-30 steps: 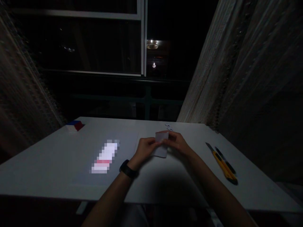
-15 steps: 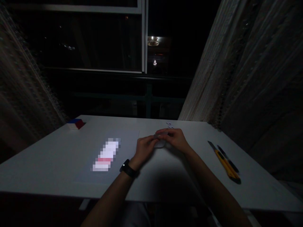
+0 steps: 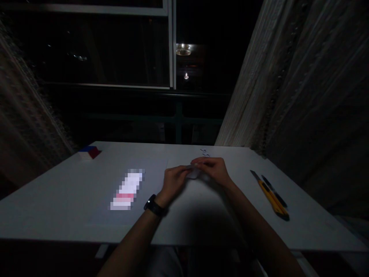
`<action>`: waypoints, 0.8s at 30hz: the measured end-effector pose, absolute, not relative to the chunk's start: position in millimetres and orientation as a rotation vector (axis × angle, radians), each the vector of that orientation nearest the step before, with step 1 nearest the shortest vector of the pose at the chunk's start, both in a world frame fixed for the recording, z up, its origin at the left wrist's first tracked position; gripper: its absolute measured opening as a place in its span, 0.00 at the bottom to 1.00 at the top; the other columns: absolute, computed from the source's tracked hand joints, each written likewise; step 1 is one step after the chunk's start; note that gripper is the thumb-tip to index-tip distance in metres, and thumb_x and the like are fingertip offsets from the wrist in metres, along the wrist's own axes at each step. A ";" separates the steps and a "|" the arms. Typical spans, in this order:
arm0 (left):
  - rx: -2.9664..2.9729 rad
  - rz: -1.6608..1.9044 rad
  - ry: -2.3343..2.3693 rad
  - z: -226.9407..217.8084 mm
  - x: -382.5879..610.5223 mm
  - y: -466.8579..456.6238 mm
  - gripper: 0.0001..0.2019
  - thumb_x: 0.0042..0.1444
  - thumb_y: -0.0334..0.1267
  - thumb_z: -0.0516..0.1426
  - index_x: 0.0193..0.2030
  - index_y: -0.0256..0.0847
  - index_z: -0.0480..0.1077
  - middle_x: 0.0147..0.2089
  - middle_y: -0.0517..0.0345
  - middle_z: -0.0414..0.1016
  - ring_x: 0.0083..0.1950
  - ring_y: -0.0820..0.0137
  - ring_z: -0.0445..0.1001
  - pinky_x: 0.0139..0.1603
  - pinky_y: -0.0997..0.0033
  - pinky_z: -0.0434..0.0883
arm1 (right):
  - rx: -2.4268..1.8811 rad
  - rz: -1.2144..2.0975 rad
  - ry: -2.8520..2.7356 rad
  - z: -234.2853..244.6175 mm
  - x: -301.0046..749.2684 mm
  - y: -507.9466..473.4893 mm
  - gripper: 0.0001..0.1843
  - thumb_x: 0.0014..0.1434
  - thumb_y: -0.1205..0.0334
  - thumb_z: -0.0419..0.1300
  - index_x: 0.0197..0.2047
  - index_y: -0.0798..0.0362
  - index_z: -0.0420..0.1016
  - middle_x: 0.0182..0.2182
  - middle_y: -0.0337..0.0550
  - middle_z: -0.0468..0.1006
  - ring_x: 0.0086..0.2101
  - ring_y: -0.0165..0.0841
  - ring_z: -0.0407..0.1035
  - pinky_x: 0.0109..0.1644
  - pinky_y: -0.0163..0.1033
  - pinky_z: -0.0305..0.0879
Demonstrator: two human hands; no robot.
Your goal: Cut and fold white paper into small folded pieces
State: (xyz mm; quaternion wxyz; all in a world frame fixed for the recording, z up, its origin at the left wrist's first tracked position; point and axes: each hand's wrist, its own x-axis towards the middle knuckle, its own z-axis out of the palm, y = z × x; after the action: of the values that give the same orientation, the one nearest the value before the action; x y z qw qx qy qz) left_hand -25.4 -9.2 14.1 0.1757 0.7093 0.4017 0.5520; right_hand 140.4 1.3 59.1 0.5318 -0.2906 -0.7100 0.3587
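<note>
Between the left hand (image 3: 174,181) and the right hand (image 3: 215,171), a small piece of pale paper (image 3: 193,175) is gripped by the fingers of both hands, over the middle of the desk (image 3: 190,215). One second ago its broad face was standing towards the camera; now it is tipped much flatter, and only a narrow strip and a lower corner appear under the fingers. Both hands stay closed on it, so I judge that the paper is being turned or pressed, and that the handling of it is still in progress.

Whether a new fold is made, I cannot tell, because the fingers cover most of the paper, and the fingertips of the right hand are partly lost in the dim light. Just beyond the right hand are small dark marks (image 3: 206,155); it is not clear if they lie on paper scraps or on the desk itself. To the left of the left hand, the bright screen (image 3: 127,189) is blurred into blocks and cannot be read. Both forearms are cut off by the lower edge
</note>
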 end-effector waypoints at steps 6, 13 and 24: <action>2.071 1.623 1.123 13.5 -26.6 -8.8 0.09 0.52 0.31 0.54 0.37 0.43 0.76 0.37 0.58 0.78 0.38 0.69 0.77 0.42 0.70 0.73 | -0.624 0.817 -1.664 62.0 139.6 -2.4 0.02 0.45 0.62 0.65 0.25 0.51 0.79 0.28 0.42 0.79 0.34 0.35 0.73 0.43 0.41 0.68; 2.082 1.637 1.115 14.4 -26.4 -10.1 0.10 0.53 0.30 0.54 0.37 0.43 0.75 0.37 0.58 0.78 0.38 0.69 0.77 0.41 0.70 0.73 | -0.617 0.806 -1.668 60.4 140.1 -0.7 0.03 0.44 0.61 0.66 0.25 0.50 0.79 0.28 0.42 0.79 0.35 0.36 0.73 0.44 0.42 0.68; 2.044 1.599 1.142 15.6 -25.0 -12.0 0.11 0.53 0.30 0.54 0.38 0.43 0.75 0.37 0.59 0.78 0.38 0.70 0.77 0.43 0.69 0.72 | -0.582 0.854 -1.678 63.5 145.7 -1.1 0.03 0.44 0.61 0.66 0.25 0.49 0.79 0.29 0.42 0.79 0.35 0.37 0.73 0.44 0.44 0.67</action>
State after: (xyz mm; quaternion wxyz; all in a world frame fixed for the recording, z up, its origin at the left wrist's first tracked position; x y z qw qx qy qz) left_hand -25.0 -12.0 15.6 0.1528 0.7124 0.3982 0.5573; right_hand 145.7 -1.1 63.5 0.5526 -0.2463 -0.7096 0.3613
